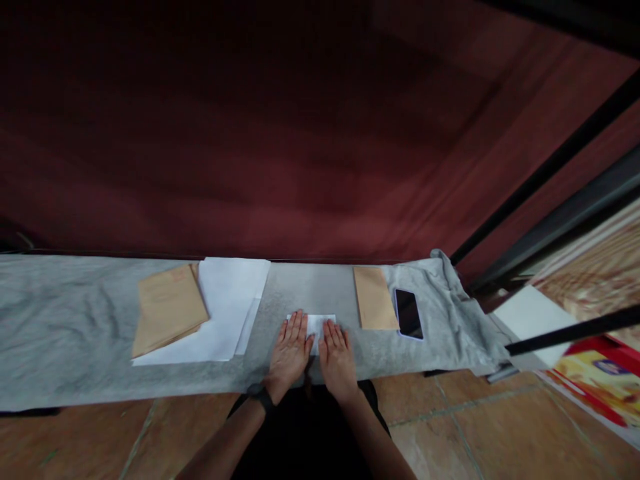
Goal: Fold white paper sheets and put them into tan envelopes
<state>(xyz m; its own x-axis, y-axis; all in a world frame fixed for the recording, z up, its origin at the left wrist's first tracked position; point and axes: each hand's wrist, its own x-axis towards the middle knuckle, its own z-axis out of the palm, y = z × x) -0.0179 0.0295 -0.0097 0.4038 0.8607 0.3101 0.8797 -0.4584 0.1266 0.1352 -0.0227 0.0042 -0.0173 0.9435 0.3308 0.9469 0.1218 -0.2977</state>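
Observation:
A small piece of white paper [314,325], which looks folded, lies on the grey cloth in front of me. My left hand [291,347] rests flat on its left part, fingers stretched forward. On its right part lies my right hand [337,352], also flat with the fingers extended. Both palms face down, and the paper shows between them. To the left, several brown envelopes [173,300] overlap a stack of white paper sheets [235,287]. A single brown envelope [375,300] is to the right of my hands.
A phone [409,313] lies beside the right envelope. The grey cloth [70,320] covers a long narrow surface and bunches at its right end. Behind it hangs a dark red curtain [300,167]. Black bars [550,163], a white box [533,320] and a red-and-yellow package [600,377] are at the right.

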